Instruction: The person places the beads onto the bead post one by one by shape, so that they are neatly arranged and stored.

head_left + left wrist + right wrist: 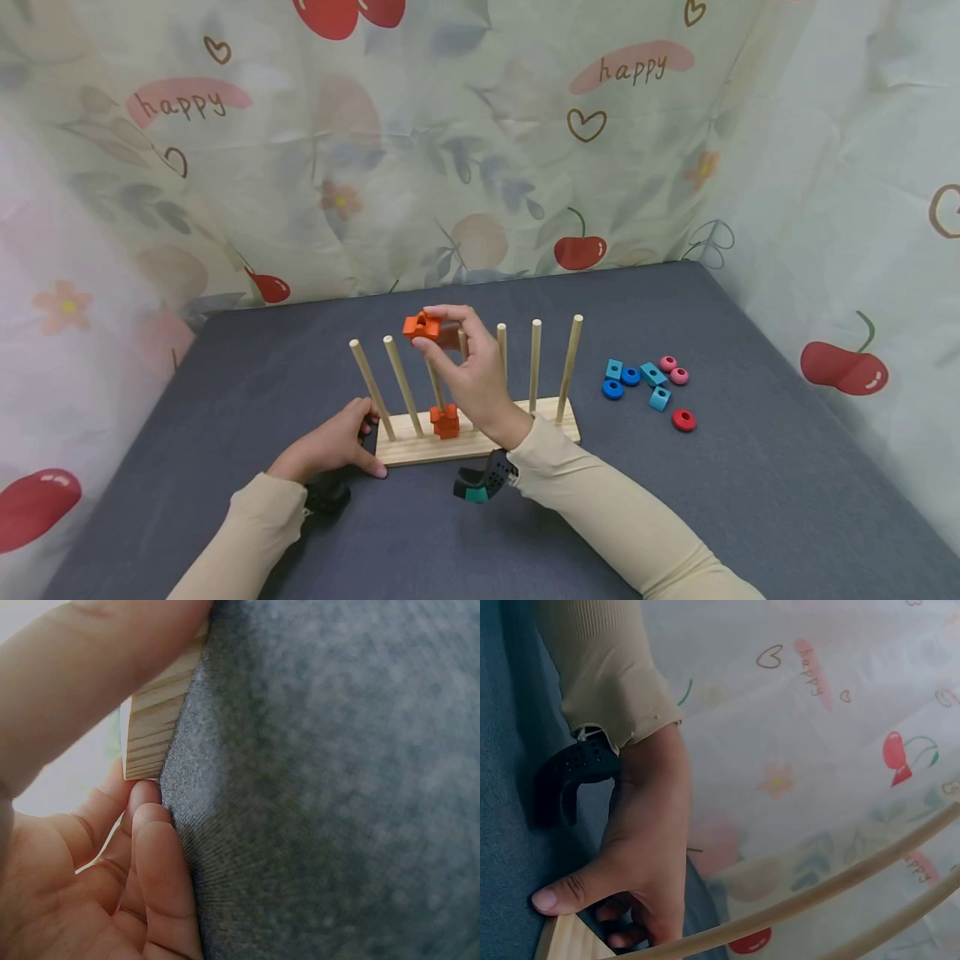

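Note:
My right hand [476,367] pinches an orange notched bead [420,326] between thumb and fingers, at the top of the third peg from the left. Whether the peg's tip is inside its hole I cannot tell. A second orange bead [444,422] sits low on that same peg, at the base of the wooden peg stand [420,451]. My left hand [335,442] grips the stand's left end, thumb at the front edge and fingers behind. The left wrist view shows the wooden end [154,735] between thumb and curled fingers. The right wrist view catches my left hand [649,862] too.
Right of the stand lie light blue blocks [653,374], dark blue rings [612,389], pink rings [678,377] and a red ring [683,419]. Several upright pegs [570,367] rise from the base. A patterned curtain [450,167] borders the dark tabletop [285,358].

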`<state>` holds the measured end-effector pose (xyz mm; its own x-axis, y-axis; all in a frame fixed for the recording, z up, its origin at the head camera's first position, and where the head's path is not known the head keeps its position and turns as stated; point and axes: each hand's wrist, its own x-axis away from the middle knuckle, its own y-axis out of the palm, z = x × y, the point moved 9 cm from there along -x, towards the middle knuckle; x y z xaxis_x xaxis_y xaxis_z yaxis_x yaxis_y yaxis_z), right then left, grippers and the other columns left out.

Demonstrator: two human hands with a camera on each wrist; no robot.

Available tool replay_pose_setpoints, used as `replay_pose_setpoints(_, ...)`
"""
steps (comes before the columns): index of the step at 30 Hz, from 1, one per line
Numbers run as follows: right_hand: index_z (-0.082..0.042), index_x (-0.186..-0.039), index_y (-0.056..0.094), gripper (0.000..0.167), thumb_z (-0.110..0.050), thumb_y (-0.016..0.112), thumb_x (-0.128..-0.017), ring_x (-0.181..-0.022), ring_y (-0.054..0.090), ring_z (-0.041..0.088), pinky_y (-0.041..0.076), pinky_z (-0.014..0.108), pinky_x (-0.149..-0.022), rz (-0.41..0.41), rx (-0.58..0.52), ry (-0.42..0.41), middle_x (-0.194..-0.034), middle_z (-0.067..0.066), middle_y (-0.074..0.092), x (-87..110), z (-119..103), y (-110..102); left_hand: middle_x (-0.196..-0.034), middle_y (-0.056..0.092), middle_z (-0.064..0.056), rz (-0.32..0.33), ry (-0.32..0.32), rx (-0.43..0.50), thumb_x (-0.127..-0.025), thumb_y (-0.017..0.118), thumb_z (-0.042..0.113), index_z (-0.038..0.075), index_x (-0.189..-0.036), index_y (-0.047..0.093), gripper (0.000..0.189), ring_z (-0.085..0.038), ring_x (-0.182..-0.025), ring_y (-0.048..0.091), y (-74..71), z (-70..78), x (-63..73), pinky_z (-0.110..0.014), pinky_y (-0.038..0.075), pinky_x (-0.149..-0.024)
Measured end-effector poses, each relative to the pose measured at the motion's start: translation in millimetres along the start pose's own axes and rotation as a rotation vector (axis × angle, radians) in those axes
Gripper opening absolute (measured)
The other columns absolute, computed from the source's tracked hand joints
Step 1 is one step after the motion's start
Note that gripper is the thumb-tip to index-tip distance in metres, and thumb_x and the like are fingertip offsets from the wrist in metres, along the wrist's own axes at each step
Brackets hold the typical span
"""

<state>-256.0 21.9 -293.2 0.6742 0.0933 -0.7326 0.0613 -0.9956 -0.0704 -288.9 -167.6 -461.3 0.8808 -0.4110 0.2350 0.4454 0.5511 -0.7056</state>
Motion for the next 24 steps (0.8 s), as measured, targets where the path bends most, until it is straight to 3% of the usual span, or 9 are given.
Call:
replay_pose_setpoints(6, -0.003, -0.117, 0.052, 0.031, -0.004, 0.066, -0.090, -0.086, 0.064, 0.021, 0.053, 0.029, -0.080, -0.033, -0.019, 0.112, -0.110, 0.014, 0.062, 9.3, 17, 2, -0.106, 0.044, -0.011, -0.005, -0.023, -0.006, -0.059, 0.094, 0.022, 0.002, -0.110, 0.047, 0.073, -0.024, -0.096, 0.044, -0.1, -2.0, 0.6, -0.035, 0.040, -0.081)
replay_pose_setpoints(14, -0.004, -0.116, 0.053, 0.028, -0.006, 0.066, -0.091, -0.090, 0.064, 0.022, 0.052, 0.030, -0.083, -0.064, -0.022, 0.167, -0.108, 0.012, 0.063, 23.4, 31, 3, -0.107, 0.044, -0.011, -0.004, -0.022, -0.012, -0.059, 0.094, 0.023, 0.002, -0.112, 0.048, 0.073, -0.024, -0.097, 0.045, 0.0, -0.8, 0.4, -0.035, 0.040, -0.082)
replay_pose_setpoints(24, -0.004, -0.117, 0.051, 0.029, -0.008, 0.065, -0.092, -0.093, 0.064, 0.024, 0.052, 0.032, -0.086, -0.127, -0.012, 0.268, -0.106, 0.013, 0.062, 54.9, 63, 7, -0.106, 0.044, -0.012, -0.011, -0.017, -0.010, -0.059, 0.094, 0.020, 0.001, -0.110, 0.047, 0.072, -0.024, -0.096, 0.044, 0.0, 4.4, 2.1, -0.035, 0.040, -0.081)
